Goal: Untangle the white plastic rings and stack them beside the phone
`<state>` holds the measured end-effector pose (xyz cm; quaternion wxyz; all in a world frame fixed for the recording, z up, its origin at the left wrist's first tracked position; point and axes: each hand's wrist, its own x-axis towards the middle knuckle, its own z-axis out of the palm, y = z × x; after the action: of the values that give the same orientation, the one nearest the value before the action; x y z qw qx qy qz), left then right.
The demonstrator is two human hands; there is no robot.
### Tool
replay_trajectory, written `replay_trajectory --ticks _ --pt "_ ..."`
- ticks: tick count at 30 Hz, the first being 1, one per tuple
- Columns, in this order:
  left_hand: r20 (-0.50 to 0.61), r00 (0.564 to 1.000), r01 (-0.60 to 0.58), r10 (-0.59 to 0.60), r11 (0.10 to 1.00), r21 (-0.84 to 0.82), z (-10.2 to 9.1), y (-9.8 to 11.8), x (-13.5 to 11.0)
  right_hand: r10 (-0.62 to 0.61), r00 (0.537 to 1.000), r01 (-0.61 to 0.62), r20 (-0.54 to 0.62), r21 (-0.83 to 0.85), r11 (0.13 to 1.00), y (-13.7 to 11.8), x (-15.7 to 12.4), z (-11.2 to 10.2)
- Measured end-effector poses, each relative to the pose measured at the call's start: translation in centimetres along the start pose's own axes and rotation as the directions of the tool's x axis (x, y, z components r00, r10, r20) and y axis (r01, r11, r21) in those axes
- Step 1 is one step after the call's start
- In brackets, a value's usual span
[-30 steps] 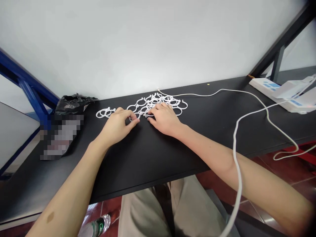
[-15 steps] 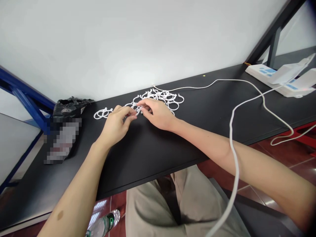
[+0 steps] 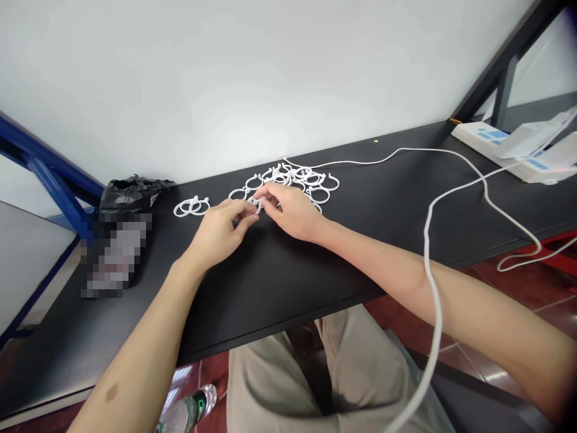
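Note:
Between my two hands is a white plastic curtain ring (image 3: 259, 206), partly covered by my fingers. My left hand (image 3: 225, 227) pinches it from the left side. From the right, my right hand (image 3: 288, 209) grips it with thumb and fingertips closed. Just behind the hands lies a loose pile of white rings (image 3: 309, 176), each with a small knobbed or looped end. To the left of my left hand, a few overlapping rings (image 3: 192, 206) sit apart on the black table (image 3: 279, 276).
A black plastic bag (image 3: 128, 193) lies at the left, with a blurred-out packet (image 3: 118, 252) before it. A white cable (image 3: 428, 240) crosses my right forearm. White boxes (image 3: 500, 150) stand at the far right. A water bottle (image 3: 192, 409) is below the table edge.
My left hand has moved right, closer to my right hand, and its fingers now meet the ring there. The separate rings at the left show more fully.

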<state>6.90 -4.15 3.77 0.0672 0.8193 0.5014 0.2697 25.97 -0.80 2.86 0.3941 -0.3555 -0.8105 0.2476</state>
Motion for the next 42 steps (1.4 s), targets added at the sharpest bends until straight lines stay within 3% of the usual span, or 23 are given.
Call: replay_trajectory --ticks 27,30,33,37,42 --pt "-0.006 1.000 -0.005 0.005 0.999 0.044 0.0 0.1 -0.1 0.055 0.998 -0.054 0.022 -0.043 0.998 -0.2 0.1 -0.2" --pt "-0.053 0.998 0.017 -0.013 0.996 0.085 -0.2 -0.4 0.1 0.060 0.998 -0.059 0.009 -0.065 0.996 -0.2 0.0 -0.2" --pt "-0.185 0.979 0.120 -0.087 0.977 0.176 -0.7 -1.6 0.2 0.005 1.000 -0.006 -0.006 -0.156 0.988 -0.2 0.0 -0.3" --pt "-0.363 0.898 0.362 -0.249 0.887 0.286 -1.9 -3.6 -0.2 -0.033 0.998 0.052 0.059 -0.367 0.929 0.2 0.0 -0.4" --pt "-0.310 0.856 0.506 -0.414 0.793 0.339 -2.8 -5.0 -1.2 -0.023 0.988 0.090 0.151 -0.453 0.887 0.5 0.0 -0.4"
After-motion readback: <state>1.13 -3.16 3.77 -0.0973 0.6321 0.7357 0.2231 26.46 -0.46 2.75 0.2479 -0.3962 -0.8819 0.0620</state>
